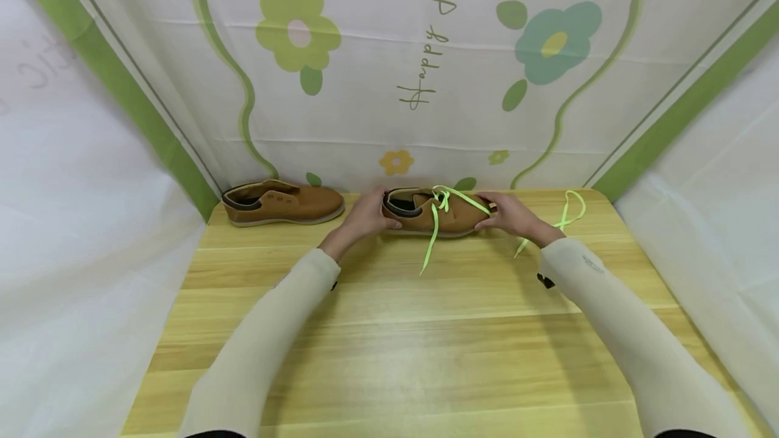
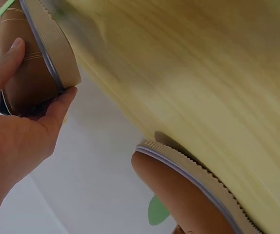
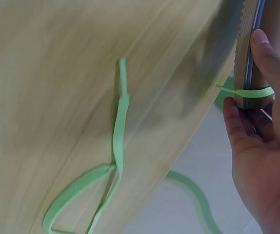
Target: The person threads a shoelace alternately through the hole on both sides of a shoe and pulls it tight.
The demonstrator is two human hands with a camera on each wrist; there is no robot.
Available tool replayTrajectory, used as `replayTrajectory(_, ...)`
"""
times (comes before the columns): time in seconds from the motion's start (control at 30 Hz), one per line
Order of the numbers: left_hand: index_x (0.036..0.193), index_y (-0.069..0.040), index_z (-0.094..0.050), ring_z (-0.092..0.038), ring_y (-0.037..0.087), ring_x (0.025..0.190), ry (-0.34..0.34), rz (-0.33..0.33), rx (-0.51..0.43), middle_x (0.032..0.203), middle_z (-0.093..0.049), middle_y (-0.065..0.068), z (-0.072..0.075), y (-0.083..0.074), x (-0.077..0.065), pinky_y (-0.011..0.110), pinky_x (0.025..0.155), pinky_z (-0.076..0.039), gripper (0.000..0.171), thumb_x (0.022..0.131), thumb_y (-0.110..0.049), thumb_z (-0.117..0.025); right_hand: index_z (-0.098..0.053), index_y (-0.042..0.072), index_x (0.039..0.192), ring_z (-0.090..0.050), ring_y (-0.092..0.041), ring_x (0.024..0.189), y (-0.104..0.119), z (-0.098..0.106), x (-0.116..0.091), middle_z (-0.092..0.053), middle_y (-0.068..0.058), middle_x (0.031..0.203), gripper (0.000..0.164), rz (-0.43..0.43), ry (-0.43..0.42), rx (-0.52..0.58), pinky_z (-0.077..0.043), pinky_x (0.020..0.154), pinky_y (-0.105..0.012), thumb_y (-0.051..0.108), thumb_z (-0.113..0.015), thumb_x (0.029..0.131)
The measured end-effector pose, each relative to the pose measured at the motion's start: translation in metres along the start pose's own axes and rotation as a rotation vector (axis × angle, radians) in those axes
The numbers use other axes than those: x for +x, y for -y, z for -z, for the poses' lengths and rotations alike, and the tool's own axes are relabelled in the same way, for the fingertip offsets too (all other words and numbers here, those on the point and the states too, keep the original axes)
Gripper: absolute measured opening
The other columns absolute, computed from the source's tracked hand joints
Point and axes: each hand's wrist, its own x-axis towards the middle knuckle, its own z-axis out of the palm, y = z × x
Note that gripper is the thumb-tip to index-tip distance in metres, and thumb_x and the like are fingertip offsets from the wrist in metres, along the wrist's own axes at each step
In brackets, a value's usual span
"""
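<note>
A brown leather shoe (image 1: 456, 223) is held sideways between both hands near the table's far edge, its toe to the right. My left hand (image 1: 367, 213) grips the heel, thumb on the near side; the left wrist view shows that thumb (image 2: 12, 57) against the leather and a finger at the sole. The toe is gripped by my right hand (image 1: 512, 214), its thumb (image 3: 264, 46) along the side of the sole. A neon-green shoelace (image 1: 434, 238) is threaded through the eyelets, one end hanging over the near side, the other running across the toe to the right hand.
A matching brown shoe (image 1: 304, 205) without a lace stands at the far left of the wooden table (image 1: 395, 343). Another neon-green lace (image 3: 119, 131) lies looped on the table at the right, partly behind the right wrist. A white flowered curtain (image 1: 365, 107) hangs directly behind.
</note>
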Motion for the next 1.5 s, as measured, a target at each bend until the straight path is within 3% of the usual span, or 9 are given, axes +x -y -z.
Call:
replayTrajectory(0.17, 0.145, 0.004, -0.051, -0.060, 0.038, 0.130, 0.000, 0.008, 0.036, 0.138, -0.064, 0.022, -0.005, -0.001, 0.016, 0.047, 0.110, -0.049, 0.076, 0.085, -0.020, -0.092, -0.055, -0.010, 0.146, -0.063, -0.047, 0.126, -0.012, 0.004, 0.008, -0.062, -0.031, 0.141, 0.076, 0.024, -0.027, -0.049, -0.055, 0.101, -0.057, 0.013, -0.091, 0.084)
replayTrajectory(0.47, 0.155, -0.004, -0.049, -0.052, 0.036, 0.142, -0.028, 0.016, -0.032, 0.150, -0.058, 0.017, -0.014, -0.005, 0.038, 0.046, 0.121, -0.039, 0.083, 0.084, -0.010, -0.091, -0.045, -0.013, 0.153, -0.054, -0.053, 0.135, -0.021, 0.011, 0.013, -0.051, -0.035, 0.150, 0.082, -0.031, -0.009, -0.068, -0.043, 0.113, -0.063, 0.013, -0.088, 0.088)
replayTrajectory(0.77, 0.160, -0.003, -0.042, -0.045, 0.037, 0.148, -0.007, 0.030, -0.052, 0.159, -0.050, 0.017, -0.020, -0.004, 0.050, 0.046, 0.123, -0.035, 0.087, 0.087, -0.009, -0.089, -0.037, -0.017, 0.154, -0.045, -0.056, 0.142, -0.026, 0.013, 0.017, -0.041, -0.037, 0.157, 0.085, -0.054, 0.012, -0.108, -0.035, 0.118, -0.063, 0.013, -0.086, 0.090)
replayTrajectory(1.03, 0.159, -0.003, -0.042, -0.044, 0.036, 0.149, -0.010, 0.045, -0.057, 0.160, -0.049, 0.017, -0.024, 0.001, 0.050, 0.046, 0.123, -0.035, 0.085, 0.088, -0.010, -0.088, -0.037, -0.016, 0.155, -0.042, -0.056, 0.144, -0.030, 0.010, 0.019, -0.039, -0.038, 0.158, 0.083, -0.067, 0.053, -0.095, -0.035, 0.119, -0.063, 0.015, -0.083, 0.094)
replayTrajectory(1.27, 0.165, -0.003, -0.032, -0.037, 0.035, 0.154, 0.005, 0.035, -0.047, 0.167, -0.040, 0.017, -0.024, 0.009, 0.045, 0.044, 0.126, -0.031, 0.090, 0.093, -0.015, -0.084, -0.032, -0.016, 0.157, -0.038, -0.056, 0.146, -0.029, 0.008, 0.018, -0.037, -0.038, 0.159, 0.083, -0.094, 0.062, -0.085, -0.032, 0.120, -0.063, 0.012, -0.080, 0.096)
replayTrajectory(1.5, 0.163, 0.000, -0.035, -0.052, 0.038, 0.142, 0.032, 0.060, -0.054, 0.160, -0.048, 0.021, -0.016, 0.026, 0.029, 0.048, 0.117, -0.044, 0.083, 0.097, -0.024, -0.080, -0.029, -0.016, 0.158, -0.036, -0.057, 0.147, -0.023, 0.005, 0.015, -0.037, -0.039, 0.159, 0.081, -0.115, 0.051, -0.109, -0.031, 0.120, -0.065, 0.013, -0.076, 0.099)
